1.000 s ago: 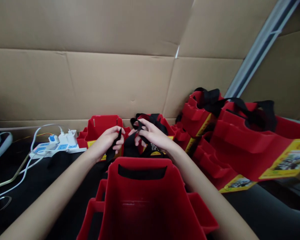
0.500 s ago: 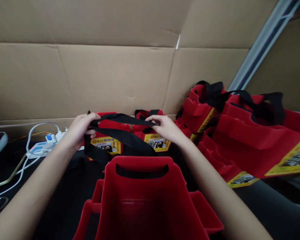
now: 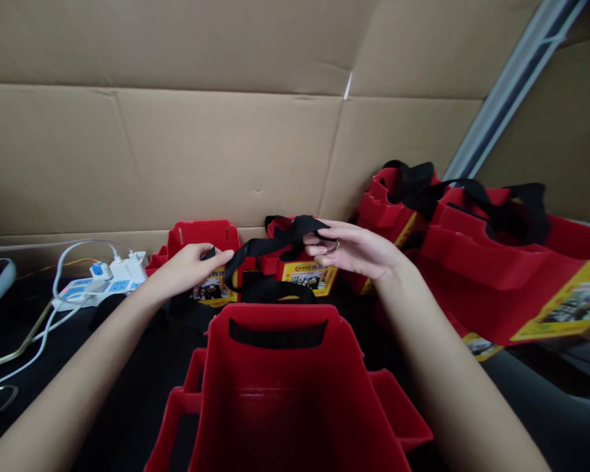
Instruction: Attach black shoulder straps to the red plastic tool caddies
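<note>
Beyond the red open-topped plastic caddy point(image 3: 275, 393), the left hand point(image 3: 189, 269) has its grip pinched on a black flat fabric strap point(image 3: 265, 246); the right hand point(image 3: 356, 250) seemingly clasps the other end.

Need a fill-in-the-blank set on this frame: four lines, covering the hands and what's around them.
1. The left hand and right hand hold a ____ strap stretched between them.
2. The open caddy nearest the camera is ____ in colour.
3. The white power strip lies to the ____ of the left hand.
4. The wall behind the caddies is made of ____.

Missing words: black; red; left; cardboard.
</note>
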`<state>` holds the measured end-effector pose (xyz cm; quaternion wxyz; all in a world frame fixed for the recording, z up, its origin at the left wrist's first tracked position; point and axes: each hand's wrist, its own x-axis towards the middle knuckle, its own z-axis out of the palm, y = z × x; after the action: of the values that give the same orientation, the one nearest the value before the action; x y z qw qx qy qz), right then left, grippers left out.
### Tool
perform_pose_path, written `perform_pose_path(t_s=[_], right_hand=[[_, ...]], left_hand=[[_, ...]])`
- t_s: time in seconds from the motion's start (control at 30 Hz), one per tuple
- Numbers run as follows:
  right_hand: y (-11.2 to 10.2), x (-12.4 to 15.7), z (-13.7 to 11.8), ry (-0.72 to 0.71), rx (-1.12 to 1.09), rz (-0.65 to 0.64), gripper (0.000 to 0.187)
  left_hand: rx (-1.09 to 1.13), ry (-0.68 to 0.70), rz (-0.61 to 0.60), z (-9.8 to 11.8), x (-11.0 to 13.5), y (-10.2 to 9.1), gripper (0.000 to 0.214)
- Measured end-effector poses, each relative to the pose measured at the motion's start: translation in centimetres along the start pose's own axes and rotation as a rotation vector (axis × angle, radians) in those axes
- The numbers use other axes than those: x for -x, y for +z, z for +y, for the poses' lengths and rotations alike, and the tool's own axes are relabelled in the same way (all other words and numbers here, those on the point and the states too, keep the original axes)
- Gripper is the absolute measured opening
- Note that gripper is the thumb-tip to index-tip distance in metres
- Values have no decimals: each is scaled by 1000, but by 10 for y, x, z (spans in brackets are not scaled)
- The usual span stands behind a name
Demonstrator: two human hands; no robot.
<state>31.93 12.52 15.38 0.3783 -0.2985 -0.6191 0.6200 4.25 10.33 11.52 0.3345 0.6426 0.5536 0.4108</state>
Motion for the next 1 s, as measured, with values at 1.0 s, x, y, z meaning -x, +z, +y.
perform_pose_path(t_s=[1.0], right_hand=[[42,-23,33,-668,719,49,25]], left_hand=[[451,191,-143,10,9,9,24]])
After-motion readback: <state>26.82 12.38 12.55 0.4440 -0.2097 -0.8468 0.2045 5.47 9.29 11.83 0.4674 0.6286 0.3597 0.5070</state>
